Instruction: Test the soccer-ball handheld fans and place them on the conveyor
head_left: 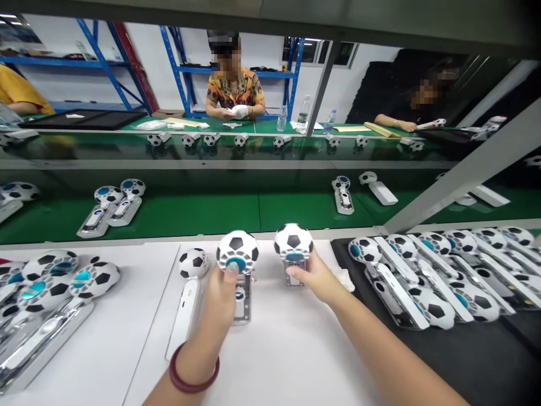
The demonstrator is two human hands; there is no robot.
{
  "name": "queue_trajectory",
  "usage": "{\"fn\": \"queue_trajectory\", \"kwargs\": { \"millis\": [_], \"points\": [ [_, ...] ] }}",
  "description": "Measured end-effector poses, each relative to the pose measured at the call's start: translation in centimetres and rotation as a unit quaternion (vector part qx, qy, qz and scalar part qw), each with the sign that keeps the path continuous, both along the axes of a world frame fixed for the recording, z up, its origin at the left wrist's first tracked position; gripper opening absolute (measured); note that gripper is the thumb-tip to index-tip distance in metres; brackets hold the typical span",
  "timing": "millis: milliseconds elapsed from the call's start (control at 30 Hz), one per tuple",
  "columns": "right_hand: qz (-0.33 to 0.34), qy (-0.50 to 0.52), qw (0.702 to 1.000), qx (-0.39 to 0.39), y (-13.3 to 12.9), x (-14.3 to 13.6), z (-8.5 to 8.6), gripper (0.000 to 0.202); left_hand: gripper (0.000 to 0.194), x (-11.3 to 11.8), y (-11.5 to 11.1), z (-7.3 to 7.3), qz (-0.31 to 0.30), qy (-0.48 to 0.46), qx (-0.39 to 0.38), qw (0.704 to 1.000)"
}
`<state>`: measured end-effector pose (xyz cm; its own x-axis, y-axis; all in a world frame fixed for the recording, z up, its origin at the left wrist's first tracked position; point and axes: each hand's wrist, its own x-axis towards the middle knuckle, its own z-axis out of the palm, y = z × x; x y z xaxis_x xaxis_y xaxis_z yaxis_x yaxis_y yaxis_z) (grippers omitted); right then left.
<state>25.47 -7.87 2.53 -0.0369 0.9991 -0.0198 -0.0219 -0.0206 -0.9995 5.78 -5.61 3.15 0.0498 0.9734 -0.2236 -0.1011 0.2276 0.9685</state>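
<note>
My left hand is closed around a handheld fan with a soccer-ball head, its thumb by the blue centre disc. Below the thumb, the clear handle shows a small lit display. My right hand grips a second soccer-ball fan by its short visible handle, thumb across the front. Both fans are upright and apart, above the white work surface. Just left of my left hand lies another fan, its white back facing up. A crumpled white scrap is beside my right wrist.
Several fans are piled at left. A black tray with rows of fans stands at right. Beyond is a green conveyor belt carrying more fans. A slanted metal post crosses the right side. Co-workers sit across the line.
</note>
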Motion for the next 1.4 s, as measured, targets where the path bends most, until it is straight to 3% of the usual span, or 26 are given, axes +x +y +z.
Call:
{"fn": "queue_trajectory", "kwargs": {
  "millis": [67,133,233,300,467,733,1133,1400],
  "points": [
    [0.023,-0.021,0.998,-0.052,0.5,-0.1,-1.1,0.047,0.062,0.1,-0.6,-1.5,0.009,0.047,0.014,0.999],
    [0.017,0.003,0.993,-0.114,0.5,-0.8,-2.0,0.036,0.064,0.2,-1.0,-2.4,-0.013,0.029,-0.036,0.999],
    [-0.019,0.120,0.975,-0.186,0.0,-2.1,-2.8,0.037,0.055,0.2,-1.3,-2.9,-0.068,-0.052,-0.170,0.982],
    [-0.017,0.192,0.959,-0.206,-0.6,-2.6,-2.9,0.039,0.049,0.0,-1.4,-2.8,-0.074,-0.108,-0.207,0.969],
    [0.010,0.237,0.950,-0.204,-1.0,-2.6,-2.4,0.043,0.058,-0.7,-2.0,-2.3,-0.138,-0.223,-0.181,0.948],
    [0.069,0.260,0.941,-0.206,-1.2,-2.9,-1.6,0.040,0.067,-1.5,-2.2,-2.9,-0.182,-0.189,-0.137,0.955],
    [0.080,0.245,0.948,-0.189,-1.5,-3.1,-2.2,0.043,0.067,-1.6,-2.7,-2.1,-0.160,-0.126,-0.130,0.970],
    [0.085,0.275,0.935,-0.208,-1.6,-3.4,-1.9,0.048,0.069,-1.5,-2.9,-2.4,-0.154,-0.148,-0.150,0.965]
  ]
}}
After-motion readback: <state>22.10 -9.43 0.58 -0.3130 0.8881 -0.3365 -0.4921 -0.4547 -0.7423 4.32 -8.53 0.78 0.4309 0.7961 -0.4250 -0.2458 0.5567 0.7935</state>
